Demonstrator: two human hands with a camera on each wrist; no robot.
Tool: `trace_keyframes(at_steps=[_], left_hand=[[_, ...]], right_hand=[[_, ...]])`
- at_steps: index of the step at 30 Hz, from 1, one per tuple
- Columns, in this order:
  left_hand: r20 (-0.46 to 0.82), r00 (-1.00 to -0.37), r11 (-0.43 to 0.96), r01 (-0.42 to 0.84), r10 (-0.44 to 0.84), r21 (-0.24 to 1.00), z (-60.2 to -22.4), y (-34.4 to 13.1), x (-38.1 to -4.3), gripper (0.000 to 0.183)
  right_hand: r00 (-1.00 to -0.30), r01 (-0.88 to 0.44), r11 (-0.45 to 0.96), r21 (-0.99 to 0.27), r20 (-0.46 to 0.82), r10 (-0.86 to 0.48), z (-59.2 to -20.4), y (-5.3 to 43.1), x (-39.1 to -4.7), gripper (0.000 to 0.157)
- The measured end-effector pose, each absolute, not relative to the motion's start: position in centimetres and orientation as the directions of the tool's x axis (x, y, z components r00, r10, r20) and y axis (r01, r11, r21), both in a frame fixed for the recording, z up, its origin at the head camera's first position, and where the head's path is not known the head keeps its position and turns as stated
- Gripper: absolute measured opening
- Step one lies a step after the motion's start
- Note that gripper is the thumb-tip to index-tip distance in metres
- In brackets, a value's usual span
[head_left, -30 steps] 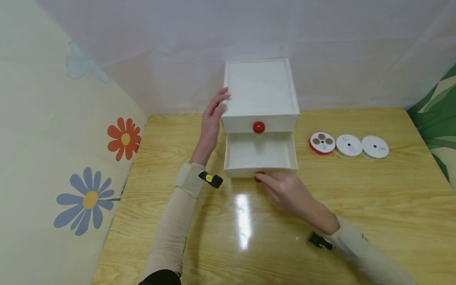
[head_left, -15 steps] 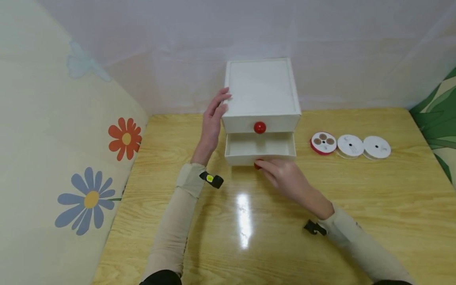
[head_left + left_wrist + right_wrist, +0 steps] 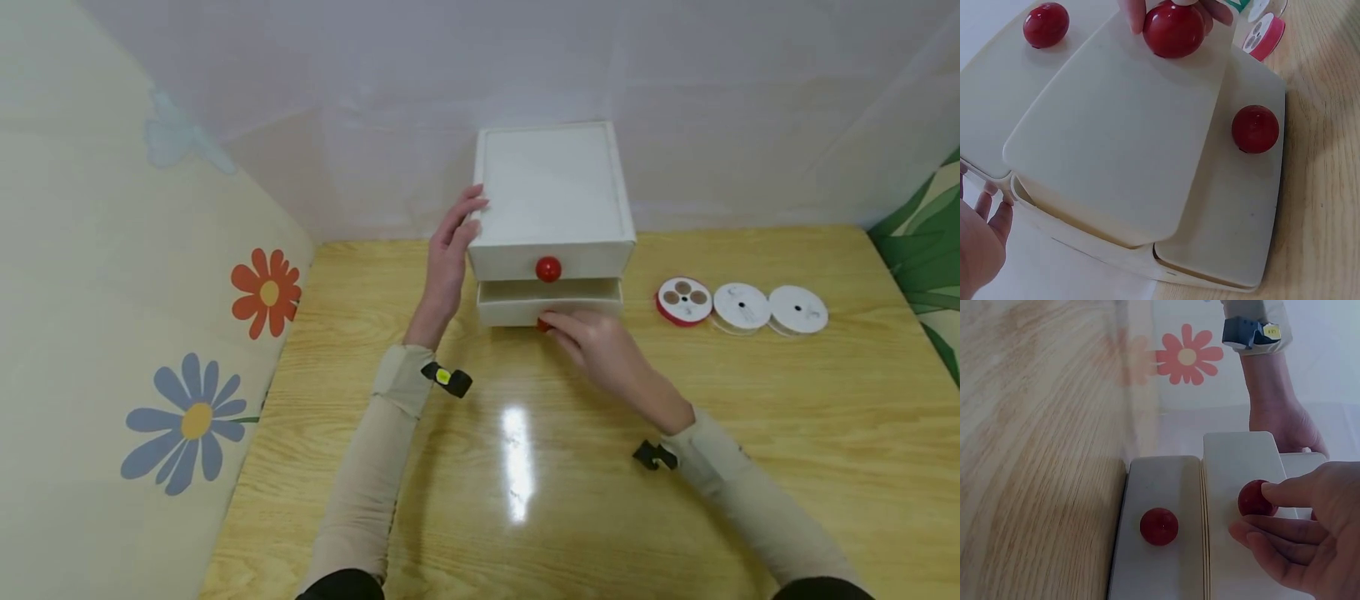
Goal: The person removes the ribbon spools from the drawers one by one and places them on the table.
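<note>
Right hand (image 3: 603, 350) pinched the knob (image 3: 1254, 500) of the middle drawer (image 3: 508, 314), which stood partly out. Left hand (image 3: 447, 258), fingers loosely extended, rested against the cabinet (image 3: 551, 183). Cabinet stood at the back edge of the worktop (image 3: 600, 508), left of three spools (image 3: 741, 305).

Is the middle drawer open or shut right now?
Partly open: the middle drawer juts out past the top drawer and bottom drawer, its red knob pinched by the right hand.
</note>
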State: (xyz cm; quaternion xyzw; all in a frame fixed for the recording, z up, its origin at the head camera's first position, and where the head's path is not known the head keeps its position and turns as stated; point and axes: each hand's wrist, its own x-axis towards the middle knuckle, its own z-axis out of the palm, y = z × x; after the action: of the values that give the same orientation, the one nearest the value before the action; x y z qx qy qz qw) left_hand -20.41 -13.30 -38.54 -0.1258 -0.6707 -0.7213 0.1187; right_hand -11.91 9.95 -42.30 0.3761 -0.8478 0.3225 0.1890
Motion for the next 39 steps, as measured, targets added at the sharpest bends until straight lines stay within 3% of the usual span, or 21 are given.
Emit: trace_keyframes(at_steps=[23,31,39], left_hand=[[0.349,-0.937,-0.078,0.348,0.001,0.934,-38.4,-13.3,-20.4,0.037],[0.355,-0.935,-0.074,0.354,0.007,0.932,-38.6,-13.2,-20.5,0.037],[0.356,-0.934,-0.068,0.355,0.003,0.932,-38.6,-13.3,-20.5,0.038]], right_hand=[[-0.688,-0.724,0.515,-0.458,0.532,-0.493,-42.3,9.8,-15.1,0.022],[-0.691,-0.721,0.529,-0.448,0.521,-0.501,-42.5,10.5,-14.7,0.023],[-0.736,-0.675,0.508,-0.534,0.439,-0.516,-43.6,11.5,-14.3,0.020]])
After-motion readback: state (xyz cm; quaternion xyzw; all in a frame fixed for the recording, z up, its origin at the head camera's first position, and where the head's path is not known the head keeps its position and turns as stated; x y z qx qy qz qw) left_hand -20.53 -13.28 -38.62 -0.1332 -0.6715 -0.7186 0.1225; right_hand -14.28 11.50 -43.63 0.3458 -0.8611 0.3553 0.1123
